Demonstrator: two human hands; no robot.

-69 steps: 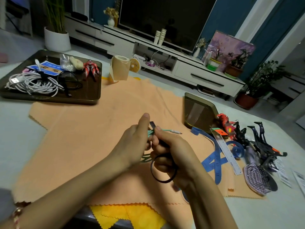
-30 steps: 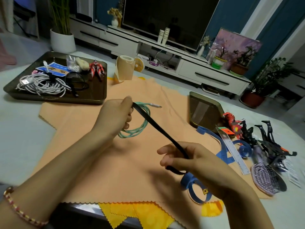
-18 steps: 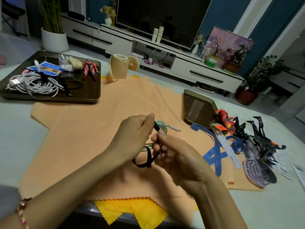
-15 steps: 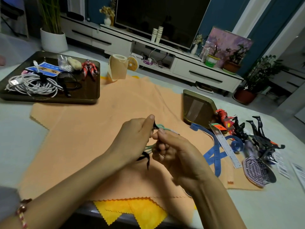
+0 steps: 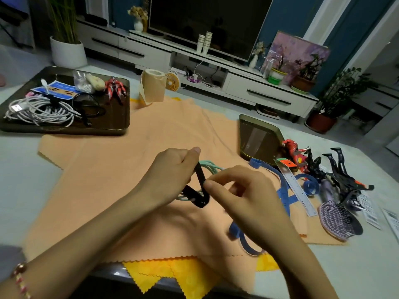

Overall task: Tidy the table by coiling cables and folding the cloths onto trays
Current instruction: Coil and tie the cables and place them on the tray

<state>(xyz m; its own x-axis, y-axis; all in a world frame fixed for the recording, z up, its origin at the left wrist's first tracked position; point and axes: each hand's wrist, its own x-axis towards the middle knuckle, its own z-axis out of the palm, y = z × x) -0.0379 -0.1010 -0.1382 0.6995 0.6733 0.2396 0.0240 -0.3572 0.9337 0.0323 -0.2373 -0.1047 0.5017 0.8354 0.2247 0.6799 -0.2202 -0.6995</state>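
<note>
While the left hand (image 5: 170,175) grips the green coil (image 5: 208,166), thumb on the strap (image 5: 199,173), the right hand (image 5: 241,190) pinches the strap's loop just beside it, over the cloth (image 5: 121,169). Advice: keep strap taut, cinch across all turns. Far-left tray (image 5: 121,117) holds white cables (image 5: 41,111) and a figure (image 5: 114,88); second tray (image 5: 259,134) sits right.

In dim light, a dark television (image 5: 207,24) stood at twelve o'clock above a long white cabinet (image 5: 254,91) against a deep blue wall (image 5: 287,16), a white planter (image 5: 67,52) of tall grass sat at ten o'clock, and a leafy potted plant (image 5: 334,98) stood on the pale floor (image 5: 26,57) at two o'clock
</note>
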